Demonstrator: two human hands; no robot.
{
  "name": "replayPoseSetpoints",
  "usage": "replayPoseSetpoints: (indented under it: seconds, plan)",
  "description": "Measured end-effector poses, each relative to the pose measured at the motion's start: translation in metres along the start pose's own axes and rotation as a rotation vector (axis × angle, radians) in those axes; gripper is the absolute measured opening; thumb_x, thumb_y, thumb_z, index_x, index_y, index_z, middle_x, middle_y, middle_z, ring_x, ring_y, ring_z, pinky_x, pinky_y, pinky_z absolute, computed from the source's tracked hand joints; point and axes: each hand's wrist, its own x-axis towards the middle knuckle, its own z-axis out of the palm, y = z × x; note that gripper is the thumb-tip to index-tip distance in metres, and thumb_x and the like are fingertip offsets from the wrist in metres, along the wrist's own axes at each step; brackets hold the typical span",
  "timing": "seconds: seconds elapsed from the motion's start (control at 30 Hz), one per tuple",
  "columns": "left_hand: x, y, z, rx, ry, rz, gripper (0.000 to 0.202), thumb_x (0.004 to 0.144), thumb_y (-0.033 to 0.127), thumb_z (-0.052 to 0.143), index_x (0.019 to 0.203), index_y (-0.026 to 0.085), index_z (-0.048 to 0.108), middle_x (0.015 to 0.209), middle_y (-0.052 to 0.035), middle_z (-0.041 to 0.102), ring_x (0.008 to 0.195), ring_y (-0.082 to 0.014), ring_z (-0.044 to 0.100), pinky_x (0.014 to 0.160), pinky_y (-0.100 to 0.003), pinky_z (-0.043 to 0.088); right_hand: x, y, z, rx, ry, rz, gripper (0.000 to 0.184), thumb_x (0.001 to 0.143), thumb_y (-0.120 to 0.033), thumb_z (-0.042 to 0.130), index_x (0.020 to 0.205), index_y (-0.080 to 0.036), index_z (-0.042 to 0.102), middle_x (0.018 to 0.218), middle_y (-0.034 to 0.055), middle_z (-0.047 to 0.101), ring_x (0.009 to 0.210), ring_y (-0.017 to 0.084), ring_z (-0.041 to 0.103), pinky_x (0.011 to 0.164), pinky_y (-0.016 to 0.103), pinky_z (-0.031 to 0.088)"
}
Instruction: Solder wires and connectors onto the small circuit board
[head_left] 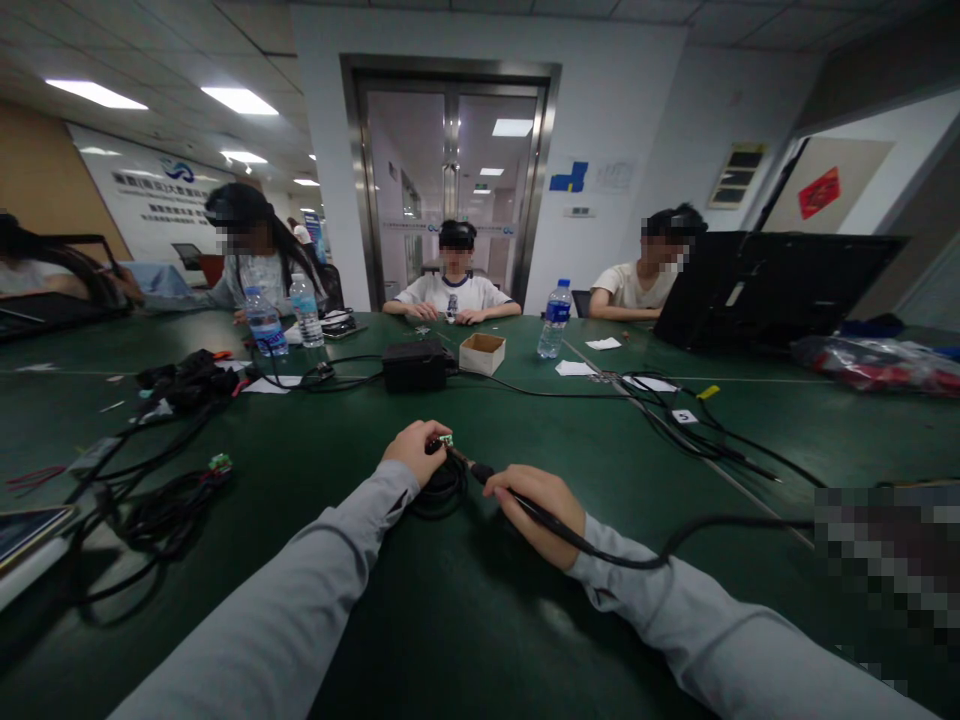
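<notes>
My left hand [414, 450] is closed, its fingertips pinching a small green circuit board [447, 440]. Under and beside those fingers lies a coil of black cable [442, 492] on the table. In my right hand [546, 508] is a soldering iron [486, 474], gripped like a pen with its tip pointing up and left at the board. Whether tip and board touch is too small to tell. A black cord [637, 562] runs from the iron's rear over my right forearm toward the right.
Beyond my hands, a black box [414, 366] with cables stands beside a small open carton [482, 354] on the green table [337, 610]. Tangled cables [161, 515] lie left, more cables [697, 430] right. Water bottles [555, 320] and several seated people are farther back.
</notes>
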Motion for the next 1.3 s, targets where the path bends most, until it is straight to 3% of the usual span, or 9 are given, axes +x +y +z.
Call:
replayPoseSetpoints:
  seconds: [0.83, 1.3]
  plan:
    - [0.0019, -0.0035, 0.0017, -0.003, 0.002, 0.023, 0.025, 0.078, 0.014, 0.060, 0.098, 0.024, 0.070, 0.096, -0.0024, 0.065, 0.090, -0.0156, 0.064, 0.085, -0.026, 0.051, -0.0005, 0.0044, 0.0033, -0.026, -0.020, 0.002, 0.023, 0.099, -0.025, 0.042, 0.096, -0.021, 0.065, 0.084, 0.0030, 0.068, 0.078, 0.015, 0.064, 0.074, 0.025, 0.048]
    - [0.0012, -0.0028, 0.0015, 0.028, -0.015, 0.019, 0.027, 0.079, 0.017, 0.059, 0.102, 0.024, 0.069, 0.098, -0.0033, 0.064, 0.091, -0.0169, 0.064, 0.085, -0.027, 0.050, 0.0009, -0.0005, -0.0001, -0.050, 0.055, 0.022, 0.025, 0.098, -0.025, 0.043, 0.091, -0.021, 0.066, 0.081, 0.0032, 0.069, 0.076, 0.015, 0.066, 0.073, 0.026, 0.049]
